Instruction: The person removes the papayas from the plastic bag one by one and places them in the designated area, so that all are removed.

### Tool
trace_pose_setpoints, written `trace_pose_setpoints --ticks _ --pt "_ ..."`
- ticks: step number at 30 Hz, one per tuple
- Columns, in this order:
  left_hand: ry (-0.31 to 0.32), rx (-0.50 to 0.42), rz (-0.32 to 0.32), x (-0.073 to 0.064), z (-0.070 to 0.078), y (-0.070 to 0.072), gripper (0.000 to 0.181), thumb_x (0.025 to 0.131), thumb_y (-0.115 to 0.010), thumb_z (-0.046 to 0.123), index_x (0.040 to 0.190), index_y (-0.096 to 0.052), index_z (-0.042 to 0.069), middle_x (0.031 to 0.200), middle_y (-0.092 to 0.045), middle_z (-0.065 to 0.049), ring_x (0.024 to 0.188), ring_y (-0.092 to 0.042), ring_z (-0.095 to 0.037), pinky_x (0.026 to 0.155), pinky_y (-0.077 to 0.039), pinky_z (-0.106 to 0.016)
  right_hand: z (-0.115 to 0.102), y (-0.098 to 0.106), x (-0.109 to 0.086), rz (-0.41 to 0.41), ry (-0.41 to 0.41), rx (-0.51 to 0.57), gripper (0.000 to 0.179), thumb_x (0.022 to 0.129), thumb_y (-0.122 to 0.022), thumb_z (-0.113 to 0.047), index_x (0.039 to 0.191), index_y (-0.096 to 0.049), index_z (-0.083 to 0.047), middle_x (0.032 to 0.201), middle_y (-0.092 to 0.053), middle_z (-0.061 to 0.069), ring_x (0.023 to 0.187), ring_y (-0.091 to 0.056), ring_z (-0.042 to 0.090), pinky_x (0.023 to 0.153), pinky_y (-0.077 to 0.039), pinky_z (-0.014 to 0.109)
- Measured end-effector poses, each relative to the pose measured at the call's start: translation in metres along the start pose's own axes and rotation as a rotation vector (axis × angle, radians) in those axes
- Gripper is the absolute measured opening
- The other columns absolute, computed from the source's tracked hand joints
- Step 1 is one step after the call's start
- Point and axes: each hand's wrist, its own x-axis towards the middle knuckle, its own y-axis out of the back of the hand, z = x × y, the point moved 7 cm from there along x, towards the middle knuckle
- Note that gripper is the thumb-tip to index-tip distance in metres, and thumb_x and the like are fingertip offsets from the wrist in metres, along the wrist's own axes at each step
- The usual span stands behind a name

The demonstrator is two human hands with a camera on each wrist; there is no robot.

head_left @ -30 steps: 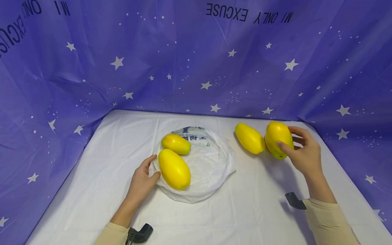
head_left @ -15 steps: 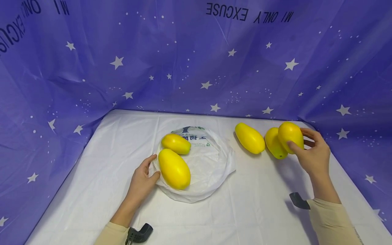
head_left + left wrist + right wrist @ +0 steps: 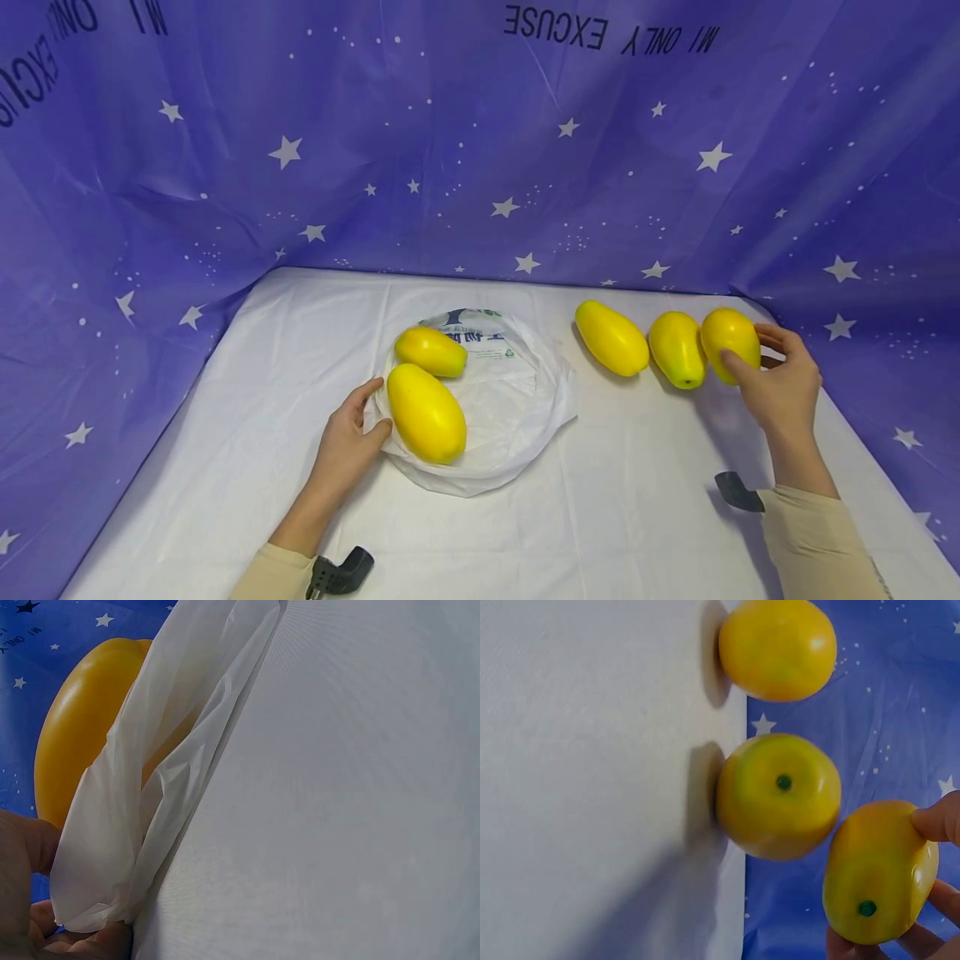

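Observation:
My right hand (image 3: 783,387) holds a yellow papaya (image 3: 731,343) by its sides, thumb on the near side and fingers at the right. In the right wrist view that papaya (image 3: 874,862) is raised off the table, its green stem end showing. Two more papayas lie to its left, one close beside it (image 3: 677,350) and one farther left (image 3: 611,339). With thumb and fingers my left hand (image 3: 348,437) pinches the left rim of a white plastic bag (image 3: 510,433), spread round and open. Inside the bag are a large papaya (image 3: 426,414) and a smaller one (image 3: 431,352).
A white cloth (image 3: 600,500) covers the table. Blue star-printed sheeting (image 3: 450,150) hangs behind it and along both sides. Black camera mounts stick out from the left wrist (image 3: 341,573) and the right wrist (image 3: 738,492).
My right hand has carried its papaya rightward and slightly down, from in front of the middle papaya to that one's right side. The left hand and the bag stay put.

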Motion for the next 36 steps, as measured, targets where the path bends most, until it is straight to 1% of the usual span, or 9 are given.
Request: trace_pose_setpoints --ticks 2,4,8,12,15,22,27,33,36 --pt "-0.004 0.006 0.004 -0.001 0.001 0.000 0.058 0.090 -0.058 0.003 0.146 -0.040 0.007 0.154 -0.034 -0.010 0.143 -0.027 -0.021 0.115 -0.023 -0.040 0.004 0.000 0.001 -0.006 -0.022 -0.009 0.071 0.083 -0.074 -0.042 0.145 -0.046 -0.021 0.142 -0.049 0.006 0.112 -0.052 0.027 0.090 -0.038 0.034" --pt "-0.010 0.012 0.006 -0.001 0.002 0.000 0.059 0.090 -0.058 0.003 0.146 -0.040 0.007 0.154 -0.034 -0.010 0.143 -0.027 -0.021 0.115 -0.023 -0.040 0.009 -0.001 0.003 -0.011 -0.044 -0.027 0.072 0.083 -0.073 -0.044 0.145 -0.045 -0.021 0.142 -0.049 0.005 0.109 -0.052 0.025 0.084 -0.040 0.031" --pt "-0.012 0.020 0.010 0.000 0.001 0.001 0.058 0.090 -0.058 0.004 0.146 -0.041 0.008 0.154 -0.034 -0.010 0.142 -0.027 -0.020 0.115 -0.023 -0.041 0.017 -0.003 0.006 -0.022 -0.057 -0.041 0.074 0.083 -0.072 -0.045 0.145 -0.045 -0.016 0.143 -0.049 0.010 0.108 -0.050 0.028 0.088 -0.036 0.038" --pt "-0.007 0.017 0.008 0.000 0.001 0.001 0.058 0.091 -0.058 0.004 0.146 -0.041 0.008 0.155 -0.033 -0.010 0.143 -0.027 -0.021 0.115 -0.022 -0.040 0.028 -0.006 0.010 -0.057 -0.068 -0.067 0.076 0.085 -0.070 -0.045 0.146 -0.042 -0.010 0.144 -0.046 0.017 0.116 -0.046 0.035 0.091 -0.038 0.047" --pt "-0.003 0.010 0.007 -0.001 0.001 0.001 0.058 0.091 -0.058 0.005 0.147 -0.040 0.008 0.155 -0.033 -0.009 0.143 -0.027 -0.021 0.115 -0.023 -0.040 0.037 -0.010 0.012 -0.094 -0.096 -0.085 0.077 0.086 -0.069 -0.045 0.147 -0.039 -0.008 0.145 -0.043 0.020 0.122 -0.041 0.039 0.091 -0.041 0.050" --pt "-0.010 -0.003 0.006 0.000 0.000 0.001 0.059 0.091 -0.058 0.002 0.147 -0.039 0.006 0.155 -0.032 -0.010 0.143 -0.027 -0.021 0.115 -0.023 -0.039 0.051 -0.013 0.013 -0.139 -0.162 -0.121 0.080 0.087 -0.067 -0.046 0.148 -0.037 -0.003 0.145 -0.041 0.026 0.126 -0.032 0.044 0.093 -0.038 0.055" --pt "-0.011 -0.011 0.003 0.001 -0.001 0.001 0.060 0.091 -0.058 0.002 0.147 -0.039 0.006 0.155 -0.031 -0.011 0.143 -0.026 -0.021 0.115 -0.023 -0.039 0.053 -0.014 0.011 -0.156 -0.155 -0.148 0.080 0.088 -0.065 -0.045 0.148 -0.036 -0.001 0.142 -0.042 0.029 0.125 -0.032 0.048 0.093 -0.036 0.058" --pt "-0.011 -0.005 0.005 0.002 -0.001 0.001 0.060 0.091 -0.058 0.002 0.147 -0.039 0.006 0.156 -0.031 -0.012 0.143 -0.026 -0.021 0.115 -0.023 -0.039 0.049 -0.016 0.010 -0.163 -0.119 -0.180 0.080 0.089 -0.064 -0.046 0.148 -0.034 0.001 0.140 -0.042 0.032 0.122 -0.036 0.050 0.095 -0.037 0.061" --pt "-0.006 0.000 0.003 0.002 -0.001 0.000 0.060 0.091 -0.058 0.002 0.147 -0.039 0.006 0.155 -0.031 -0.011 0.143 -0.026 -0.021 0.115 -0.023 -0.039 0.046 -0.017 0.008 -0.169 -0.107 -0.201 0.081 0.089 -0.063 -0.046 0.147 -0.034 0.002 0.140 -0.041 0.033 0.122 -0.037 0.051 0.097 -0.035 0.063"
